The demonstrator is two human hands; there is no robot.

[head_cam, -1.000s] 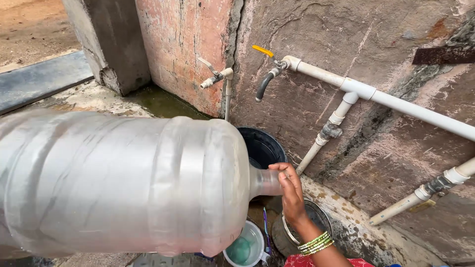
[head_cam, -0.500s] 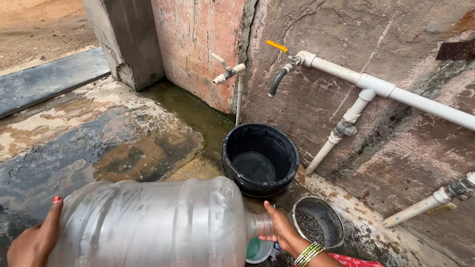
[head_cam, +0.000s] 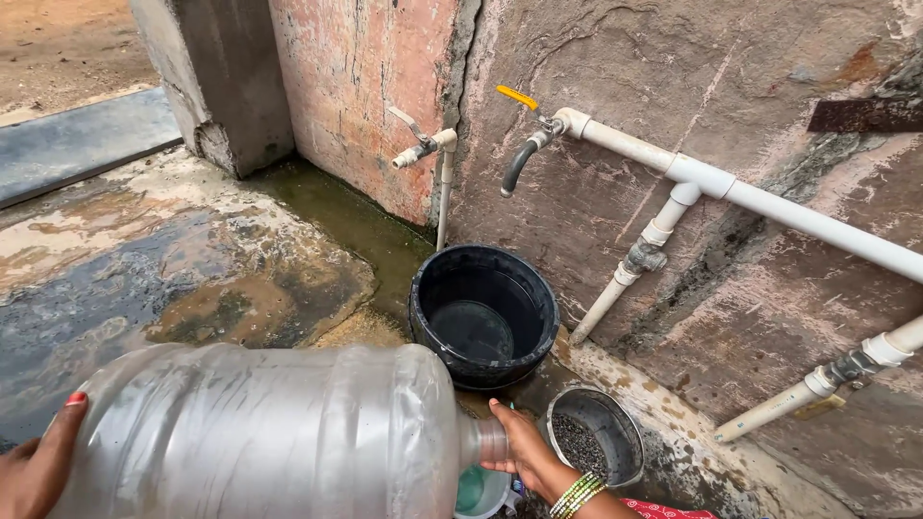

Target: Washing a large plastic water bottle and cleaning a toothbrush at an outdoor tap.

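Hands grip a large clear water jug (head_cam: 279, 432) lying sideways between them: left hand (head_cam: 34, 466) on its base, right hand (head_cam: 524, 447) around its neck, just beside the black bucket (head_cam: 486, 312).

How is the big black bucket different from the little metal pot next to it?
The black bucket is larger and dark plastic-looking; the metal pot is smaller and grey. The bucket sits below the tap with the yellow handle; the pot sits nearer the right hand. The bucket holds a little water; the pot holds dark grainy bits. Both are round, open and upright.
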